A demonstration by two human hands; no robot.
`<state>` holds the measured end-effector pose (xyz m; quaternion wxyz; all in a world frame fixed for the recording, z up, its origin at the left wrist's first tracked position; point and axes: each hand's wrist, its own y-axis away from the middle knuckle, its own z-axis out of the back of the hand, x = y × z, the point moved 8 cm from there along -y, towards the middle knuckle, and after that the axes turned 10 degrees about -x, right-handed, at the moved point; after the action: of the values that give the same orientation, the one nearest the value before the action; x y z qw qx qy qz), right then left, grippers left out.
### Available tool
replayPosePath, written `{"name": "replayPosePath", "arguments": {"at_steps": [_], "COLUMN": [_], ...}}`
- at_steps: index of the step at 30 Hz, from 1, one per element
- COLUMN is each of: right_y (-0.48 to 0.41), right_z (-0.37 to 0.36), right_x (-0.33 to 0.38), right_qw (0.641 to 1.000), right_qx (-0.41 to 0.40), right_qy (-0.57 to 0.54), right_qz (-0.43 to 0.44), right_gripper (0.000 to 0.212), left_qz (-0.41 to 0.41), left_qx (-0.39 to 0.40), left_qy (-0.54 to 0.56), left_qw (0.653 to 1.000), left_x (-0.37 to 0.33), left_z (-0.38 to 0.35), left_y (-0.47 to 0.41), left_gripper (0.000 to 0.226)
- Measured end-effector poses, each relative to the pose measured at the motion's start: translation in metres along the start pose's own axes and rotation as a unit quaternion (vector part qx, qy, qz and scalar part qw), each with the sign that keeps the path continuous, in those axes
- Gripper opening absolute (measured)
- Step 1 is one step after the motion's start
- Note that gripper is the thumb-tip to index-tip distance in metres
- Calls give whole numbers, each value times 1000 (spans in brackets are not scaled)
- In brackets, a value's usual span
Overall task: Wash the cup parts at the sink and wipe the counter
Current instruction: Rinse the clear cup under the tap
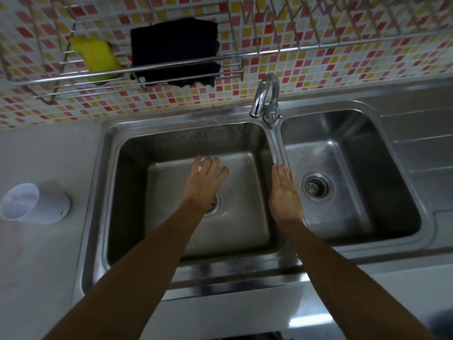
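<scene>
A white cup (36, 203) lies on its side on the grey counter (49, 155), left of the sink, its mouth facing left. My left hand (206, 180) hovers over the left basin (245, 217), fingers curled down around a small white cup part (200, 165) that barely peeks out by the forefinger. My right hand (284, 192) is flat with its fingers straight and together. It holds nothing, and its tips are at the steel divider (278, 148) between the two basins.
The chrome faucet (266, 96) curves over the back of the left basin. The right basin (348, 155) has a drain strainer (316, 187). On the wall rack (269, 51) lie a yellow sponge (98, 57) and a dark cloth (175, 52). The steel draining board (421, 148) lies at right.
</scene>
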<state>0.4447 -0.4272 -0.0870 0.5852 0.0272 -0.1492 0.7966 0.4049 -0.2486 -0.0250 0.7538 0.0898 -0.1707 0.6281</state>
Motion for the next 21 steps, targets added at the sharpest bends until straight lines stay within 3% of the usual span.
{"name": "replayPosePath", "arguments": {"at_steps": [5,10,14,21], "right_y": [1,0,2,37], "right_z": [0,-1,2,10], "right_x": [0,-1,1,37], "right_qw": [1000,1000,998,997], "right_qx": [7,22,67,75], "right_qy": [-3,-13,-12,-29], "right_qz": [10,10,11,20], "right_gripper": [67,68,70,61], "left_qz": [25,105,166,274], "left_qx": [-13,0,8,-29], "left_qy": [6,55,118,232], "left_qw": [1000,993,979,933], "left_x": [7,24,40,67], "left_z": [2,3,0,4], "left_y": [12,34,61,108], "left_gripper": [77,85,83,79]}}
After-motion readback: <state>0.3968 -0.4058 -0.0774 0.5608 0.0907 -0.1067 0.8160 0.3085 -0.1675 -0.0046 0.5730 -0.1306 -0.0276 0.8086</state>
